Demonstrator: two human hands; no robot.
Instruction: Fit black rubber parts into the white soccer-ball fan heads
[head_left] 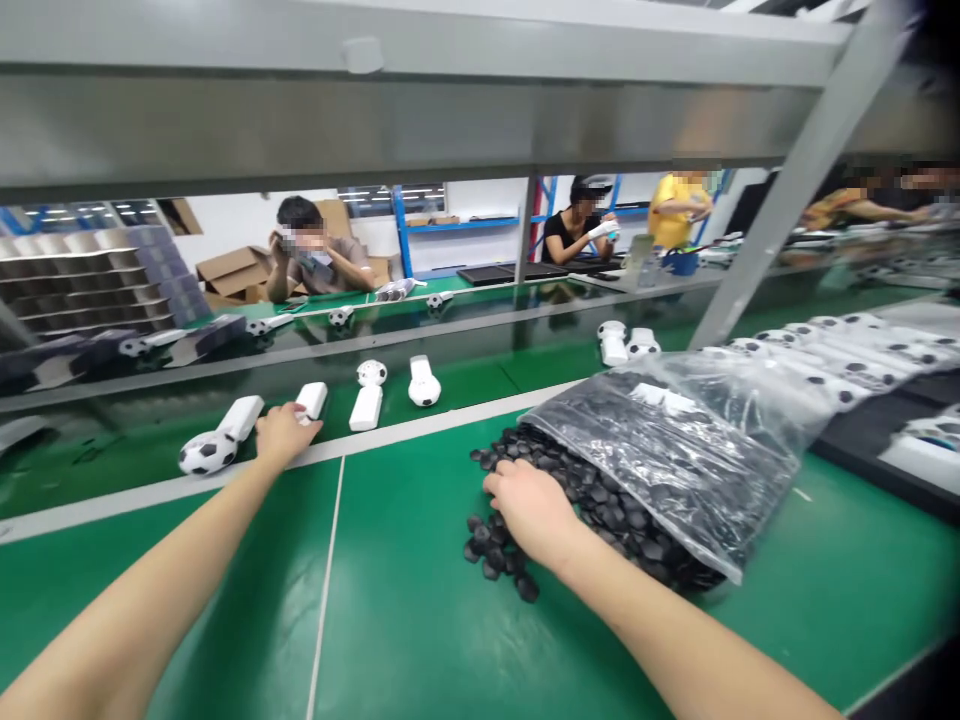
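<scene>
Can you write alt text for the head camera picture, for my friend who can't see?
A person's left hand touches a white gadget, and their right hand is at small black pieces spilling from a clear plastic bag on a green table. Other people sit or stand beyond.

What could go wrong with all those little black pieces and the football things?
The black pieces are spilling from the open plastic bag, so a nudge from the right hand might scatter them. The left hand is very near a white football gadget, so it could bump that one out of place.
</scene>
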